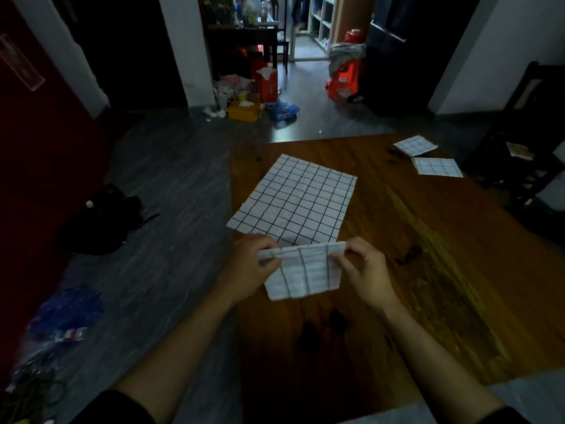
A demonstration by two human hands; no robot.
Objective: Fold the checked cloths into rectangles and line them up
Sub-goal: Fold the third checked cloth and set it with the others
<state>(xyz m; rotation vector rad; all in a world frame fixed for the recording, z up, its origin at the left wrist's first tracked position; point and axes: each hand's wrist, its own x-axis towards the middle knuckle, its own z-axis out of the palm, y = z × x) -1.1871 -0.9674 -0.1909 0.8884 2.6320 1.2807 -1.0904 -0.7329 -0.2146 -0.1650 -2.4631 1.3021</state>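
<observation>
Pinching the near edge of the checked cloth (293,203) between thumb and fingers, my left hand (252,267) holds one corner and my right hand (363,270) the other; both grips are closed on the fabric, with the lifted strip stretched taut between them; the rest of the cloth lies flat on the table (428,255), running away from me along the left edge toward the far left corner.

Two folded cloths (428,156) lie near the far right corner, just beside each other and well apart from the one I hold; they look like finished rectangles, though the nearer sits at a slight angle to the farther.

I judge this to be the first fold of a third cloth, barely begun: the near edge is raised and turned over, its paler underside facing me, but not yet carried across.

The next move calls for both hands travelling together toward the far edge, keeping the strip level so the grid lines meet squarely; then laying it down and pressing the crease flat; uneven hands would skew the rectangle.
</observation>
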